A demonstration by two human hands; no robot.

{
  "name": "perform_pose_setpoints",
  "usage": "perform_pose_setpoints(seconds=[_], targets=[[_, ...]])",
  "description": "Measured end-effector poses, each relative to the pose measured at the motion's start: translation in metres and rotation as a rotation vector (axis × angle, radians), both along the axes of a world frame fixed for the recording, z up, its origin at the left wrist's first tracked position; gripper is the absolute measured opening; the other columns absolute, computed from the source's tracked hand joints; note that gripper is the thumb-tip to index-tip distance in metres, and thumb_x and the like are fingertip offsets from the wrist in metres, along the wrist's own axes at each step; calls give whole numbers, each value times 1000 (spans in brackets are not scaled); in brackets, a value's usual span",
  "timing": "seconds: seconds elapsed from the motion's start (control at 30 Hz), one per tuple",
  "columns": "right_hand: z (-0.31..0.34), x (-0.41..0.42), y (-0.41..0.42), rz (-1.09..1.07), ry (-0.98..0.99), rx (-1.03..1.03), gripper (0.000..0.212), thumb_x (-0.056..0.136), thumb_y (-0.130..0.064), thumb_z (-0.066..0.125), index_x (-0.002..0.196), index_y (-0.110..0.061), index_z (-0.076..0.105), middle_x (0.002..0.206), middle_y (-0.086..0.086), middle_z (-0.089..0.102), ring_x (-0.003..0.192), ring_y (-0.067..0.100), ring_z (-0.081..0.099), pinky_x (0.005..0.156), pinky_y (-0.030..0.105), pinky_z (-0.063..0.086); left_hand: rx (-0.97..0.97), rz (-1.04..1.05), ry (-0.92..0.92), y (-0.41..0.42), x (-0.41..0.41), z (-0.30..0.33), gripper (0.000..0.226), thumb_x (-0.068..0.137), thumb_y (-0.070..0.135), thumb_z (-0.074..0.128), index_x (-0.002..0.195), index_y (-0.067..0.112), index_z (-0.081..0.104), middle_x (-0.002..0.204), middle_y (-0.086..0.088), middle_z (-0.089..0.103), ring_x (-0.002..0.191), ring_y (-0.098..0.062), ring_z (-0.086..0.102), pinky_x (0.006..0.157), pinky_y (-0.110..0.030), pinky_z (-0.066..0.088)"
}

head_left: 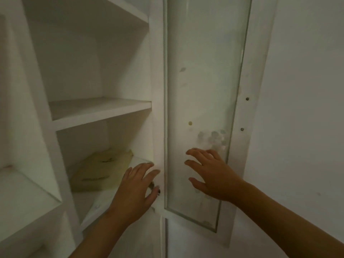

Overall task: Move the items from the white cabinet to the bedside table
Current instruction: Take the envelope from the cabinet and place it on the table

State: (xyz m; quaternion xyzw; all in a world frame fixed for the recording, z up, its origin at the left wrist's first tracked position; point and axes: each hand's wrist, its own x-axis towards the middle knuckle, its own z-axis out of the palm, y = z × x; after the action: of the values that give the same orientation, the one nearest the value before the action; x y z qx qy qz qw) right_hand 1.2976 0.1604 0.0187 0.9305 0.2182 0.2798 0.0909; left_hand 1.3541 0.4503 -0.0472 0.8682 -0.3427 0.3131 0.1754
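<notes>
So far: white cabinet (104,116) open, upper shelves bare.
Left: yellow item (98,170) inside.
Hands: left hand (134,194) and right hand (214,175) spread, holding nothing.

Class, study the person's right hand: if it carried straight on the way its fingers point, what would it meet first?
Most likely the glass panel of the cabinet door: the right hand points its open fingers at it, though depth is unclear.

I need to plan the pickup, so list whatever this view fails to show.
- Pale yellow soft item on the lower shelf, head view: blurred, its near corner behind the left hand; what it is stays unclear.
- Frosted glass door panel: whatever lies behind it.
- Bedside table: out of frame.
- Right hand: contact with the glass unclear.
</notes>
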Motion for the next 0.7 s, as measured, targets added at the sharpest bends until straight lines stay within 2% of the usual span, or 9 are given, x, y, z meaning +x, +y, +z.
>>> perform_pose_setpoints(seconds=[0.27,0.37,0.5,0.7], targets=[[-16,40,76,185,99,71,51,101,-52,49,144,-24,53,159,2,43,146,19,39,120,38,24,-42,188,52,72,-5,-23,51,95,46,48,140,24,57,146,-2,53,132,-24,48,108,-51,46],[-25,68,103,266,145,94,48,102,-48,49,142,-22,55,159,1,43,146,18,39,121,39,28,-29,280,64,87,-10,-32,51,93,46,48,140,26,55,144,1,54,129,-22,49,107,-46,46],[-45,119,140,375,199,97,50,102,-51,45,142,-23,55,159,2,43,146,21,39,117,46,36,-16,351,91,93,-17,-48,51,92,44,52,141,29,53,141,5,54,127,-18,48,108,-42,46],[-69,187,180,513,367,181,64,97,-59,34,147,-24,52,161,-1,38,147,16,34,115,38,28,-62,517,168,79,-6,-60,53,94,48,52,144,30,48,145,7,50,134,-17,45,111,-48,44]])
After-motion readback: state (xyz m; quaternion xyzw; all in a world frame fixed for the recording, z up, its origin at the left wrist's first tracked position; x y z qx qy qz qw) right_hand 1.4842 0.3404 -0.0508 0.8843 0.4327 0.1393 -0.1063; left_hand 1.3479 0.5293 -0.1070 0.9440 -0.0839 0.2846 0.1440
